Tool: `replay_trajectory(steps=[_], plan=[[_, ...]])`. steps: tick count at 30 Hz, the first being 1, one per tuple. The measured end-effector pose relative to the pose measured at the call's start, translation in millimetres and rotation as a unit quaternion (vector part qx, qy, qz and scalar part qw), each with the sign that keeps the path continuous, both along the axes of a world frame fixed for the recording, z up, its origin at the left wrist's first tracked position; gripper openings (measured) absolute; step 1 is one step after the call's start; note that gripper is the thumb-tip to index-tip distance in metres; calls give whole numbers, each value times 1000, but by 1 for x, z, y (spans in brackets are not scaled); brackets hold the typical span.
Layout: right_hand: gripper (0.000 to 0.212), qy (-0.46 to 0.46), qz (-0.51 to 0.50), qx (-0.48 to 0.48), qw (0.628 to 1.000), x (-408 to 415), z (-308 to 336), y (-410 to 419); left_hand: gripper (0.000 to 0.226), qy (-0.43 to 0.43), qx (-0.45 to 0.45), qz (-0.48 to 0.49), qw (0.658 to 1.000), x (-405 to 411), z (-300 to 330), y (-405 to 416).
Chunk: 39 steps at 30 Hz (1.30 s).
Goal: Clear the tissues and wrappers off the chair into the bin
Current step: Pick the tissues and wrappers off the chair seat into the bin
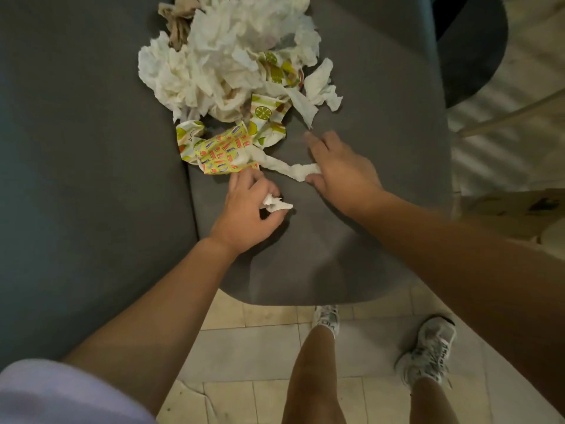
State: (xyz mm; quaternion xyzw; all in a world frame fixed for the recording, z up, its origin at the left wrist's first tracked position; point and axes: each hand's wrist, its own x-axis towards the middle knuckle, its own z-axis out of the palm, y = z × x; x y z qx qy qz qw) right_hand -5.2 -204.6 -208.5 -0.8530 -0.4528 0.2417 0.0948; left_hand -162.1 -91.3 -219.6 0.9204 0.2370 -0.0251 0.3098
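Head camera view, looking straight down at a dark grey chair seat (351,240) strewn with rubbish. A large heap of crumpled white tissues (220,59) lies at the far part of the seat, with one brownish crumpled paper (179,26) at its far left edge. Just nearer than the heap sit several patterned wrappers (227,151), printed with lime slices and small coloured blocks, touching the tissues. The left hand (249,214) hovers low at the near edge of the wrappers, its fingers curled round a small white tissue scrap (275,205) pinched between thumb and fingers. The right hand (339,169) reaches in beside it, fingers partly spread and bent, thumb and fingers closing on the end of a twisted strip of white tissue (287,168) that trails left to the wrappers. Both forearms are bare. Left of the seat is a broad grey cushioned surface (85,148). Below the seat's front edge are pale floor tiles (250,347), the person's bare legs and grey trainers (428,350). A cardboard box (516,209) shows at the right edge.
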Motion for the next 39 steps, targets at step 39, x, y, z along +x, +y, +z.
replay_trajectory(steps=[39], plan=[[37, -70, -445, 190, 872, 99, 99, -489, 32, -208, 11, -391, 896, 239, 110, -405]])
